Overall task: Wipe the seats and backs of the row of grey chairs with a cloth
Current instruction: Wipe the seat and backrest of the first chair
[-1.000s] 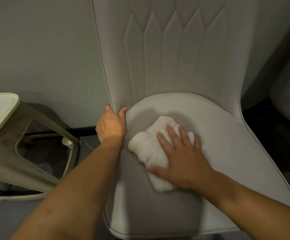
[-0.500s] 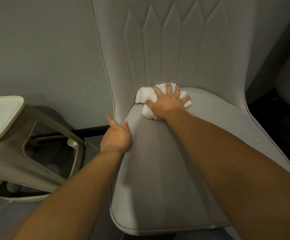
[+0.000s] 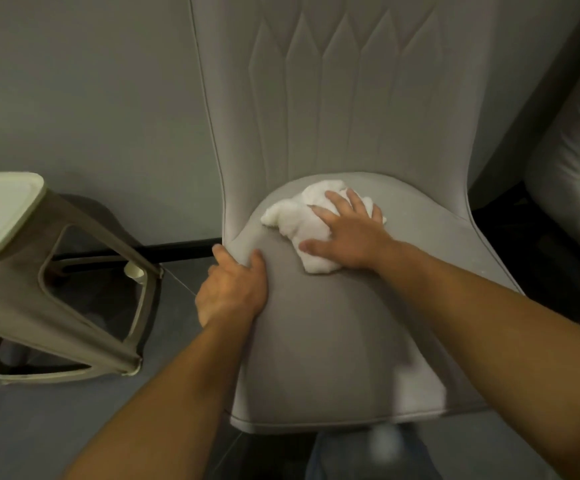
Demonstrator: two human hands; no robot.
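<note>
Seat edges: the grey chair [image 3: 333, 341] fills the middle of the view; its piped front rim runs across 6 o'clock, its left rim climbs toward 10 o'clock to meet the backrest.
Open room: bare seat fabric spreads from the cloth toward 5 and 6 o'clock, and a narrower strip lies toward 3 o'clock before the right rim.
Neighbours: a plastic stool [image 3: 56, 289] stands at 9 o'clock, apart from the seat's left rim; a second grey chair [image 3: 572, 174] sits at 3 o'clock across a dark gap.
Cloth: the white cloth [image 3: 292, 216] is bunched and rumpled, lying on the back of the seat at 12 o'clock, just before the backrest seam.
Backrest: upright, stitched in tall pointed panels.
Right hand: the right hand [image 3: 347, 233] lies flat on the cloth, fingers straight and spread toward 11 o'clock, pressing it down.
Left hand: the left hand [image 3: 231, 289] grips the seat's left rim at 9 o'clock, thumb on top.
</note>
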